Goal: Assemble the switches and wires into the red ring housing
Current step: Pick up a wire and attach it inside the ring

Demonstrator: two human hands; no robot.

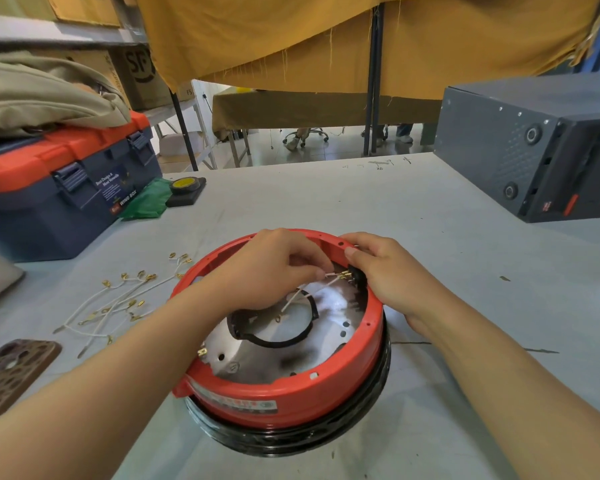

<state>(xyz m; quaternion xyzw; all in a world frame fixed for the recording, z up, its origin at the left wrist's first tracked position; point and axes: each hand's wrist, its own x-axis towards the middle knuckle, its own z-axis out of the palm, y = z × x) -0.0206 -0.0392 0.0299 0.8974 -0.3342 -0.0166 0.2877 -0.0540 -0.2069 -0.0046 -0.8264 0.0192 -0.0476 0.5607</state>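
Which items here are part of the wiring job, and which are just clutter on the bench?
In use: red housing, switch, wire pinched in left hand, right hand steadying the rim, spare wires.

Lying about: toolbox, tape roll, grey case, phone, green bag.

1 red ring housing point(284, 393); 2 hands on its far rim. Left of housing: 1 loose wire bunch point(118, 303), 1 toolbox point(59, 188). Right of it: 1 grey box point(534, 147).
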